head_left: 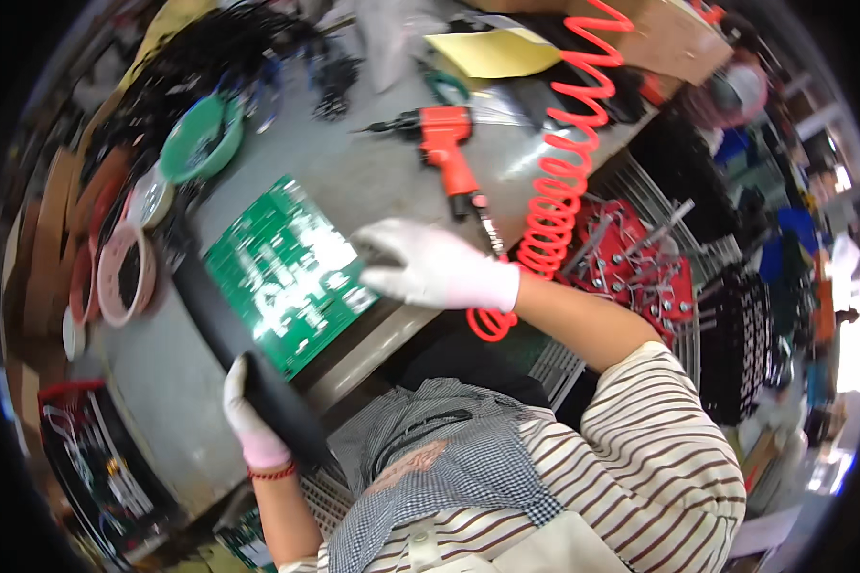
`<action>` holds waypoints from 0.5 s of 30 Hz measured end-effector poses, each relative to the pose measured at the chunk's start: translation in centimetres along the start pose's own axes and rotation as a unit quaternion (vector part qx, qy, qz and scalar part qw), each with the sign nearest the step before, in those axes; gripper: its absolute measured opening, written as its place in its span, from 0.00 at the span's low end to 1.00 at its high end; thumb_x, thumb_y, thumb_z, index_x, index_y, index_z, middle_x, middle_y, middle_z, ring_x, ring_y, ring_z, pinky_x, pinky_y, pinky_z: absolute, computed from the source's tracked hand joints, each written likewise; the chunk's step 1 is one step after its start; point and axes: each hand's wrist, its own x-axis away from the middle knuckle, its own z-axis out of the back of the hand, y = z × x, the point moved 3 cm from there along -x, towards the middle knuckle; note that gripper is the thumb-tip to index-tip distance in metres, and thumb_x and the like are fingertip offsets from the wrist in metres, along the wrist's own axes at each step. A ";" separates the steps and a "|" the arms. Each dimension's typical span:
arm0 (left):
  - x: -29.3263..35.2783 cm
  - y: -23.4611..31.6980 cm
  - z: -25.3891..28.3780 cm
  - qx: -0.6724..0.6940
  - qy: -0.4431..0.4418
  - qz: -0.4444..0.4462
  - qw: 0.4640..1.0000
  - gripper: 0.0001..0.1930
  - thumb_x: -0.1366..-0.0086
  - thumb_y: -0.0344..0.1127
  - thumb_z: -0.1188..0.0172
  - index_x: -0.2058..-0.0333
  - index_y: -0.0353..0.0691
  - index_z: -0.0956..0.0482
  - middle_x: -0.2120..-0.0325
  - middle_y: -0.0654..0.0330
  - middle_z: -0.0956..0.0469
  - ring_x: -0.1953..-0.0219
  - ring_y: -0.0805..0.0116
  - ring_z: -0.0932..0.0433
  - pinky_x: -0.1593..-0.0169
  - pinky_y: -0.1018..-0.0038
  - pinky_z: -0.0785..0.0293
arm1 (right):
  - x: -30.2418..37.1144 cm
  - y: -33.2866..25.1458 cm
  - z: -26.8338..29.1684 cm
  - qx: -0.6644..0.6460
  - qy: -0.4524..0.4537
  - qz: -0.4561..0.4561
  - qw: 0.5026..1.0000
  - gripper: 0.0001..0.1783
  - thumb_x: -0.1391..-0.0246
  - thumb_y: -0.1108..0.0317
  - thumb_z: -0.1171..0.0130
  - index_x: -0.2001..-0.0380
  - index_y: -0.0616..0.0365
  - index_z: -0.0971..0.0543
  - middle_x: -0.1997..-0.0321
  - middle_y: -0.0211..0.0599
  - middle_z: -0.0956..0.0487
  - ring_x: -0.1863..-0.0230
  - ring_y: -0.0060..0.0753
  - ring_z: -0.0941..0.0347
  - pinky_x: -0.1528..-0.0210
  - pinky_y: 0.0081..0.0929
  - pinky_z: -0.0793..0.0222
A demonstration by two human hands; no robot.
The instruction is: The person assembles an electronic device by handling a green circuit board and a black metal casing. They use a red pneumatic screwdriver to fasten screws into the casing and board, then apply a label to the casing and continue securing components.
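Observation:
A green circuit board [282, 277] dense with pale components lies tilted over the front edge of the metal bench. Along its left side runs a long black panel [244, 334]. My left hand [244, 406], in a white glove, grips the panel's outer edge near its lower end; part of the fingers is hidden behind it. At the board's right edge is my white-gloved right hand [420, 263], its thumb and fingers curved and apart with a dark gap between them. The fingertips are beside the edge; whether they touch it I cannot tell.
A red air screwdriver [444, 148] lies on the bench [325, 158], beside a coiled red hose [564, 181]. Left are a green bowl [201, 143], a pink basket [126, 274] and black cables [220, 53]. Red parts with metal rods [631, 267] sit at right.

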 end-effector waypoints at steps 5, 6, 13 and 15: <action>0.8 4.3 6.7 -0.029 0.060 -0.093 0.993 0.16 0.33 0.45 0.44 0.53 0.42 0.22 0.55 0.63 0.21 0.52 0.71 0.26 0.44 0.70 0.36 | 6.3 -1.2 3.4 -0.360 -0.149 -0.140 0.910 0.30 0.37 0.52 0.45 0.45 0.70 0.28 0.53 0.47 0.18 0.53 0.37 0.20 0.51 0.29 0.26; 0.4 5.1 8.6 -0.039 0.062 -0.098 0.993 0.17 0.33 0.45 0.45 0.52 0.42 0.22 0.53 0.62 0.21 0.50 0.70 0.27 0.43 0.69 0.36 | 8.2 -0.8 3.7 -0.428 -0.160 -0.162 0.875 0.31 0.37 0.51 0.45 0.46 0.71 0.28 0.55 0.47 0.18 0.55 0.36 0.19 0.53 0.28 0.25; 1.3 9.8 13.4 -0.351 0.077 -0.154 0.920 0.22 0.27 0.37 0.54 0.38 0.36 0.33 0.45 0.54 0.27 0.46 0.64 0.28 0.40 0.72 0.32 | 21.5 7.3 -6.9 -0.545 -0.206 -0.373 0.723 0.25 0.34 0.55 0.49 0.55 0.72 0.22 0.60 0.48 0.17 0.63 0.37 0.18 0.60 0.26 0.23; 0.2 13.1 16.8 -0.577 0.031 -0.182 0.796 0.24 0.28 0.32 0.53 0.35 0.33 0.38 0.42 0.51 0.30 0.43 0.62 0.29 0.37 0.71 0.34 | 25.1 11.5 -11.1 -0.611 -0.101 -0.413 0.668 0.24 0.36 0.55 0.47 0.54 0.69 0.23 0.58 0.49 0.17 0.64 0.36 0.18 0.61 0.26 0.23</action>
